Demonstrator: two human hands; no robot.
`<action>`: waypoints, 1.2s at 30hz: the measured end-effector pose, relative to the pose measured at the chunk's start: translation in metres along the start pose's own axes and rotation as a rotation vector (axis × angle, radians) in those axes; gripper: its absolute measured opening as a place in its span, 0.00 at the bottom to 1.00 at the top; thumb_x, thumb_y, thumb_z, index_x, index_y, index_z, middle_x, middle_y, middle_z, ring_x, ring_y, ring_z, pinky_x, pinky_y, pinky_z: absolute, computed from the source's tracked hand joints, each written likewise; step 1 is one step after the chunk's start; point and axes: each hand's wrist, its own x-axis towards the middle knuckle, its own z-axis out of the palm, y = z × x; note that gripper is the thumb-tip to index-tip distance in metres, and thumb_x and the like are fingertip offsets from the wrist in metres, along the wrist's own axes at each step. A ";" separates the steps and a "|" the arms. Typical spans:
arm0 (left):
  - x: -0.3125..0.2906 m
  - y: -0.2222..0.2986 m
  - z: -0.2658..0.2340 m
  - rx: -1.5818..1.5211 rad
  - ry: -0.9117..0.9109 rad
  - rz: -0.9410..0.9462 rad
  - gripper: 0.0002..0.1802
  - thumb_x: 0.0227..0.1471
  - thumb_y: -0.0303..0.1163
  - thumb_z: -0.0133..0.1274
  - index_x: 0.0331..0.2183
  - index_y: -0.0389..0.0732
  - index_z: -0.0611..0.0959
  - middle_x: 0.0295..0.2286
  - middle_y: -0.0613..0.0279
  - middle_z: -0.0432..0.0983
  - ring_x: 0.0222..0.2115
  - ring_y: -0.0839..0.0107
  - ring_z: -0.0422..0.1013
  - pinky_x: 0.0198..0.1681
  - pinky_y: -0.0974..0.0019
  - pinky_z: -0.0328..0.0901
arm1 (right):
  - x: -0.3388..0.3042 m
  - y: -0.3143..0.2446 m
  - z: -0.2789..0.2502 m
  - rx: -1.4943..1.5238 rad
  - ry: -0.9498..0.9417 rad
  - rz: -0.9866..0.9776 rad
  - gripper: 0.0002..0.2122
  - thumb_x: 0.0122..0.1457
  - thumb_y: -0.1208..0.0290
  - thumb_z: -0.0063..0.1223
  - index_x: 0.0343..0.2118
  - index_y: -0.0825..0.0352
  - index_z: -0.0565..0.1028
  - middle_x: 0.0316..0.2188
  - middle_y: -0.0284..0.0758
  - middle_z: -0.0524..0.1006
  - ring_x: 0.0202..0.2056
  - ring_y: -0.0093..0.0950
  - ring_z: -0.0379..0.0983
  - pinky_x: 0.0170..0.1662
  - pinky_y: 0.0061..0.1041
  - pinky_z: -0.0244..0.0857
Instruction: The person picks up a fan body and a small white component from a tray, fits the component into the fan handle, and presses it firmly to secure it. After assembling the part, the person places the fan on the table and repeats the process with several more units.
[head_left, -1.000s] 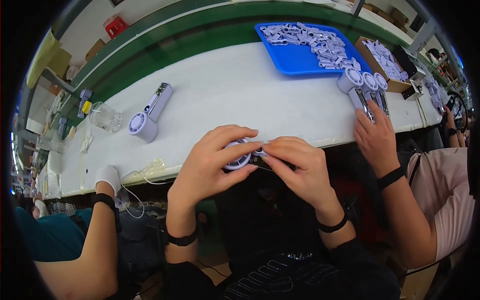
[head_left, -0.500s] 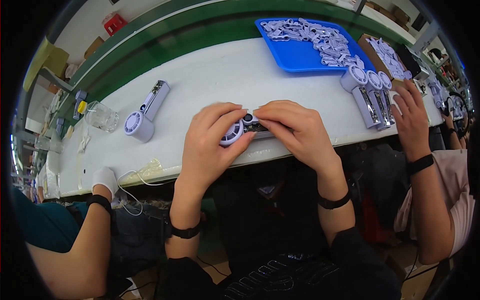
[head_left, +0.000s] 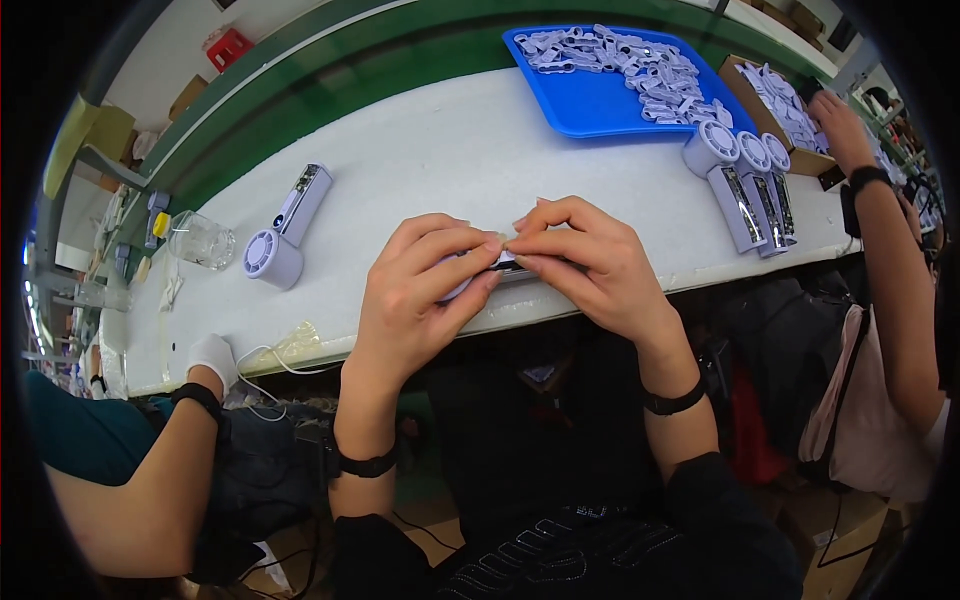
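A lavender handheld fan (head_left: 457,289) lies at the bench's near edge, mostly hidden under my fingers. Its round head is beneath my left hand (head_left: 415,290), which is closed around it, fingertips at the joint with the handle. My right hand (head_left: 590,262) is pinched, thumb and forefinger together over the open handle. Whatever sits between those fingertips is too small and covered to name. Both hands' fingertips nearly meet above the fan. To the left rests another lavender fan (head_left: 272,260), its handle open with the inner parts showing.
A blue tray (head_left: 560,112) of lavender plastic pieces stands at the back right, beside a cardboard box (head_left: 745,90) of similar parts. Several open-handled fans (head_left: 735,208) lean together near it. A clear yellow-capped bottle (head_left: 203,240) lies left. Co-workers' arms (head_left: 868,230) flank me, one hand white-gloved (head_left: 211,358).
My fingertips have drawn closer together over the fan, covering the round dark part that showed before. The right-hand co-worker's hand has moved away from the leaning fans to beyond the cardboard box.
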 end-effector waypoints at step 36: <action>0.004 0.018 -0.002 0.426 -0.102 0.154 0.23 0.45 0.28 0.73 0.44 0.32 0.88 0.49 0.51 0.84 0.52 0.54 0.79 0.57 0.46 0.73 | -0.005 -0.005 0.007 -0.201 0.044 -0.125 0.13 0.58 0.80 0.67 0.47 0.69 0.84 0.48 0.40 0.82 0.49 0.39 0.81 0.63 0.44 0.73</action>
